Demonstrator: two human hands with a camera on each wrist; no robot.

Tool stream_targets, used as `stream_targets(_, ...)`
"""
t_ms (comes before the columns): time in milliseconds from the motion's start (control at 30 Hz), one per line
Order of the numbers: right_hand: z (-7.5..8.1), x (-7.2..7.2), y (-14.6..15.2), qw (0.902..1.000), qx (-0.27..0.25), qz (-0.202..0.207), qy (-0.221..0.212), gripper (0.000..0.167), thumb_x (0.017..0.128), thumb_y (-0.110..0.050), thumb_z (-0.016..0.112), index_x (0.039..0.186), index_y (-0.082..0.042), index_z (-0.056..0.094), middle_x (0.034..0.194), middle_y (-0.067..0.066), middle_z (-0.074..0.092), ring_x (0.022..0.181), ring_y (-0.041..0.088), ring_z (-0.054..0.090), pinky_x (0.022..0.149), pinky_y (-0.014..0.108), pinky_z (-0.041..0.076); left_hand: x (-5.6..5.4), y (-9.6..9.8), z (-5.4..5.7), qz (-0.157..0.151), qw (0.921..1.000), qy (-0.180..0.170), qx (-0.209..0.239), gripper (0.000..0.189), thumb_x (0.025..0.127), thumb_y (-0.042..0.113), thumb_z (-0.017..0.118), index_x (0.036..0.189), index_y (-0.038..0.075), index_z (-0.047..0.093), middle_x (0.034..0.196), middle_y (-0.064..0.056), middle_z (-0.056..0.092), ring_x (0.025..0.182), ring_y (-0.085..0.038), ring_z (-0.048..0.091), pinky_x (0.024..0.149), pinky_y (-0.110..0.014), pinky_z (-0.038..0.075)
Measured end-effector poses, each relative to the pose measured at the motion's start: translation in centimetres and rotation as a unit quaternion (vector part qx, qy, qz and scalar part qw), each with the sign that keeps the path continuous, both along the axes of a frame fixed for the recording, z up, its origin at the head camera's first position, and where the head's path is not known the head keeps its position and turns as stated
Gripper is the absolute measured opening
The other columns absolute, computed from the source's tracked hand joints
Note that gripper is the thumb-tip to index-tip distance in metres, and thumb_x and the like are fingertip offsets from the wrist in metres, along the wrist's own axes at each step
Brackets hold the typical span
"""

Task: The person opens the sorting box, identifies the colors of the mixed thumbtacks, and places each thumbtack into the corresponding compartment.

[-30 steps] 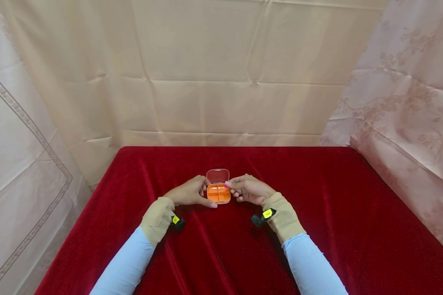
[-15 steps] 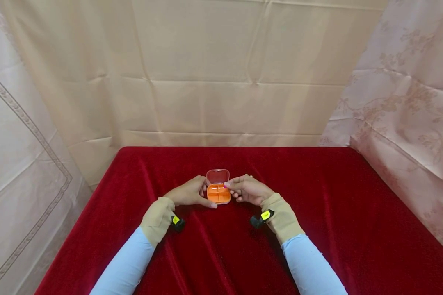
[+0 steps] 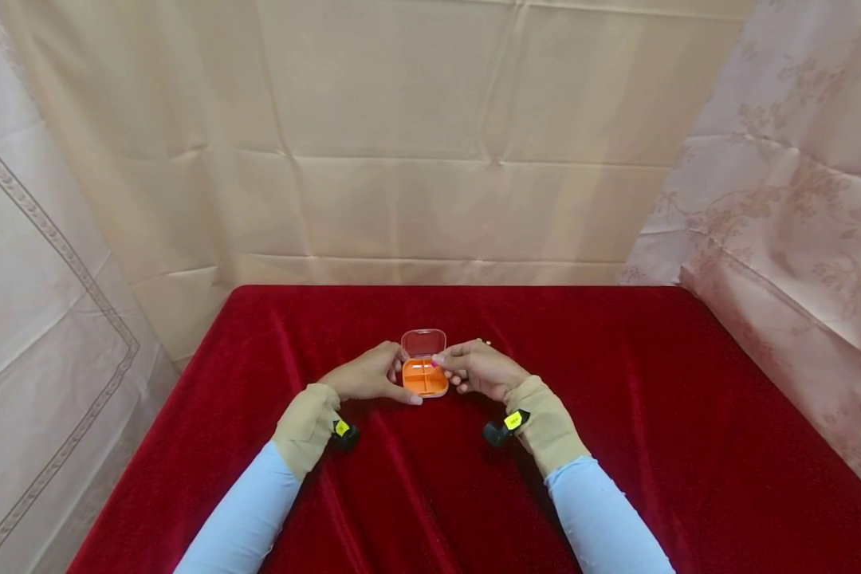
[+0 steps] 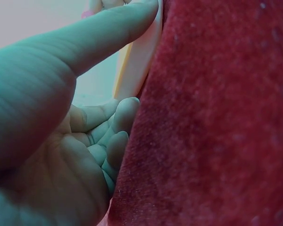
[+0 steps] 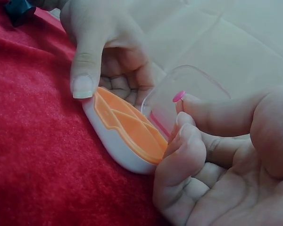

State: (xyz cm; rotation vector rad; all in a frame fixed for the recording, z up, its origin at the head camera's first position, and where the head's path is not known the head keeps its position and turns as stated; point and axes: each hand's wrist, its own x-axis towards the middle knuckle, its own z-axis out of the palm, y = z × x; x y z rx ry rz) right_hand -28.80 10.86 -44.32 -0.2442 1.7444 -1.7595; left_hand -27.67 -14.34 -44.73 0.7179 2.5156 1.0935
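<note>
A small pill box (image 3: 426, 381) with orange compartments, a white base and a raised clear lid (image 3: 424, 343) sits on the red cloth. My left hand (image 3: 366, 375) holds it from the left, the thumb on its near edge and fingers at the far left side; in the left wrist view, the thumb (image 4: 108, 33) lies along the white side. Over the far right compartment, my right hand (image 3: 491, 369) pinches a pink thumbtack (image 5: 179, 96) between thumb and forefinger. The tack's flat head faces up in the right wrist view. The compartments I can see hold nothing.
Small yellowish bits (image 3: 488, 342) lie on the cloth just beyond the right hand, partly hidden by it. Red velvet cloth (image 3: 653, 383) covers the table. Beige curtain (image 3: 430, 159) hangs behind, with patterned cloth at both sides.
My right hand has shifted slightly left with the pink thumbtack, further over the box. More of the yellowish bits behind it now show. The left hand and the box have stayed put.
</note>
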Motion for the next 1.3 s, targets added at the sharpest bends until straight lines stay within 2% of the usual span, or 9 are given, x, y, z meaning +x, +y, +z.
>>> stream_targets(200,0.0,0.1,-0.3,0.9998,-0.003,-0.015,0.011,0.015,0.104,-0.013,0.060,0.107,0.001,0.065,0.078,0.002,0.056,0.066,0.011,0.049,0.058,0.024,0.043,0.0,0.0,-0.1,-0.003,0.9999,0.010,-0.005,0.063,0.077,0.036,0.093,0.116,0.005,0.056,0.096,-0.006,0.056,0.084,-0.015,0.053,0.075,-0.029,0.046)
stream_targets(433,0.1,0.4,-0.7,0.9992,0.001,-0.033,0.022,0.024,0.104,-0.012,0.061,0.119,0.006,0.065,0.076,0.001,0.054,0.065,0.011,0.047,0.057,0.024,0.041,0.0,0.0,-0.1,-0.001,0.9999,0.009,-0.006,0.062,0.076,0.037,0.093,0.115,0.006,0.056,0.096,-0.006,0.056,0.085,-0.015,0.053,0.075,-0.029,0.046)
stream_targets(700,-0.1,0.6,-1.1,0.9977,0.001,-0.056,0.036,0.020,0.102,-0.010,0.063,0.115,0.004,0.069,0.069,0.000,0.046,0.060,0.012,0.039,0.054,0.024,0.037,0.1,0.0,0.0,-0.006,0.9998,0.015,-0.007,0.062,0.077,0.037,0.092,0.116,0.005,0.056,0.097,-0.006,0.056,0.086,-0.016,0.053,0.076,-0.030,0.046)
stream_targets(900,-0.2,0.7,-1.3,0.9959,0.029,-0.050,0.069,0.026,0.101,-0.017,0.067,0.116,0.004,0.070,0.068,-0.001,0.045,0.058,0.011,0.038,0.054,0.024,0.035,0.2,0.1,0.2,-0.005,0.9999,0.008,-0.006,0.061,0.078,0.037,0.092,0.116,0.005,0.056,0.096,-0.006,0.056,0.085,-0.016,0.053,0.075,-0.029,0.046)
stream_targets(1033,-0.1,0.9,-1.5,0.9930,0.052,-0.062,0.086,0.026,0.100,-0.017,0.068,0.116,0.003,0.072,0.066,-0.002,0.043,0.056,0.011,0.036,0.053,0.023,0.034,0.3,0.2,0.4,-0.001,1.0000,0.001,-0.005,0.061,0.078,0.037,0.092,0.116,0.006,0.056,0.097,-0.007,0.057,0.085,-0.017,0.053,0.074,-0.029,0.046)
stream_targets(1233,0.0,1.2,-1.9,0.9888,0.080,-0.069,0.105,0.024,0.100,-0.017,0.068,0.114,0.003,0.073,0.064,-0.003,0.042,0.054,0.010,0.036,0.052,0.023,0.035,0.3,0.1,0.2,-0.004,1.0000,0.007,-0.004,0.060,0.078,0.036,0.092,0.115,0.005,0.057,0.097,-0.007,0.057,0.084,-0.016,0.054,0.074,-0.028,0.046)
stream_targets(1300,0.0,1.3,-2.0,0.9873,0.089,-0.070,0.112,0.024,0.099,-0.018,0.070,0.113,0.002,0.074,0.066,-0.002,0.047,0.053,0.010,0.037,0.051,0.023,0.035,0.3,0.1,0.2,-0.004,0.9999,0.009,-0.006,0.061,0.078,0.036,0.092,0.116,0.004,0.056,0.097,-0.007,0.056,0.084,-0.016,0.053,0.074,-0.028,0.046)
